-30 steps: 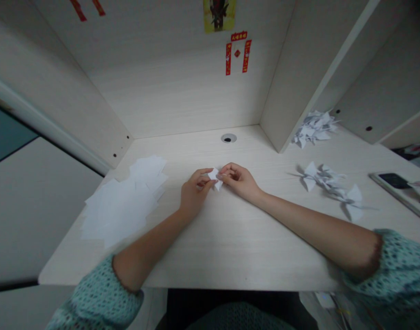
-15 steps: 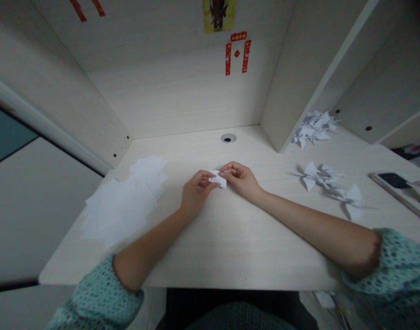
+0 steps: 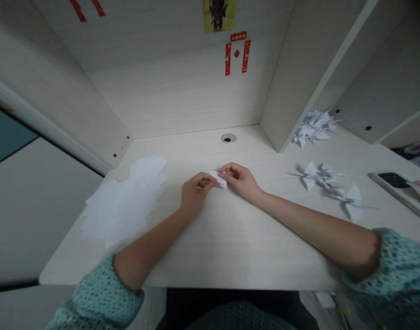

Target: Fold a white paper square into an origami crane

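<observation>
A small folded piece of white paper (image 3: 221, 181) is held between my two hands, a little above or on the desk. My left hand (image 3: 195, 190) pinches its left side between thumb and fingers. From the other side, my right hand (image 3: 241, 180) grips the paper's upper right part with thumb and forefinger. The fingers hide some of its folds. White paper sheets (image 3: 123, 206) lie spread in a pile to the left. Several folded paper cranes (image 3: 328, 181) rest on the desk right of my right hand.
A heap of folded white paper pieces (image 3: 315, 127) sits behind the upright panel (image 3: 292, 82). At the far right lies a phone (image 3: 395, 180) on a flat pale object. A round cable hole (image 3: 228, 138) is set into the desk (image 3: 230, 247) near the back wall.
The folded paper has turned slightly between my fingers. My left hand's fingers have shifted a little, and my right hand has moved very slightly left. Both hands keep hold of the paper.
</observation>
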The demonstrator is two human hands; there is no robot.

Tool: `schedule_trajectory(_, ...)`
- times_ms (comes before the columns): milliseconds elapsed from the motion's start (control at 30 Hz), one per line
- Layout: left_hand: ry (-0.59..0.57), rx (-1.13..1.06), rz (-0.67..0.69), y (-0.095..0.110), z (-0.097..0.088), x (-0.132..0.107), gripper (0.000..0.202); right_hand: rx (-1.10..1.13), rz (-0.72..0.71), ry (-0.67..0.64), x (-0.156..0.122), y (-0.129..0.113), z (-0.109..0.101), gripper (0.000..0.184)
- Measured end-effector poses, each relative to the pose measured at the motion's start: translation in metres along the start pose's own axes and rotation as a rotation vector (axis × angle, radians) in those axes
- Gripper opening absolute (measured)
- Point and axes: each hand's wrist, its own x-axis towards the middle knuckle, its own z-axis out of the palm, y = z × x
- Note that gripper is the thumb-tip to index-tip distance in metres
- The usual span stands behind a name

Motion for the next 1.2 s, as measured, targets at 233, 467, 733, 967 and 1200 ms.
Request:
schedule_trajectory(233,0.076,0.021,-0.028,0.001,0.001,0.001,0.02,-0.284,-0.244,-0.032,-0.006,-0.01,0.0,0.021)
schedule_trajectory(467,0.106,0.013,0.003,-0.001,0.001,0.001,0.021,-0.338,-0.314,-0.064,-0.006,-0.01,-0.001,0.02)
schedule_trajectory(733,0.126,-0.055,-0.014,-0.005,0.0,0.005,0.021,-0.318,-0.247,-0.063,-0.01,-0.012,0.002,0.018)
schedule_trajectory(967,0.063,-0.072,-0.009,-0.007,0.002,0.005,0.031,-0.281,-0.185,0.009,-0.009,-0.009,0.001,0.022)
schedule_trajectory(1200,0.007,-0.09,-0.017,-0.007,0.002,0.003,0.036,-0.223,-0.19,-0.006,-0.007,-0.012,0.001,0.021)
